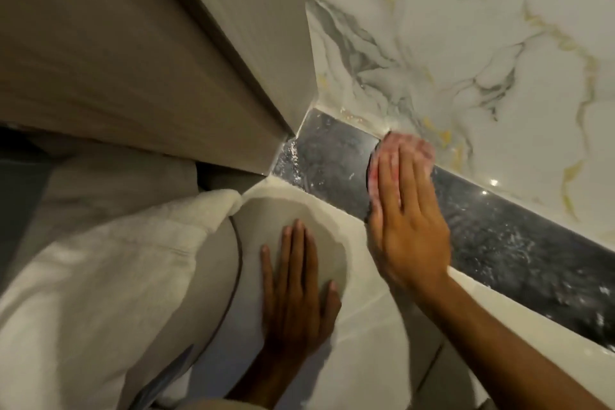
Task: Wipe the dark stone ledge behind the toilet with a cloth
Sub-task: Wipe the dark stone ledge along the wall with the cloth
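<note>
The dark speckled stone ledge point(332, 156) runs diagonally from the centre to the lower right, below the marble wall. My right hand point(407, 220) lies flat on it, fingers together, pressing a pink-and-white cloth point(411, 146) that shows past my fingertips and along the hand's left side. My left hand point(296, 293) rests flat with its fingers spread on the white toilet cistern lid point(362, 336) just below the ledge, holding nothing.
A white and grey-veined marble wall point(466, 60) rises behind the ledge. A beige ribbed panel point(133, 60) closes the ledge's left end. A white towel point(100, 276) lies at the lower left beside the cistern.
</note>
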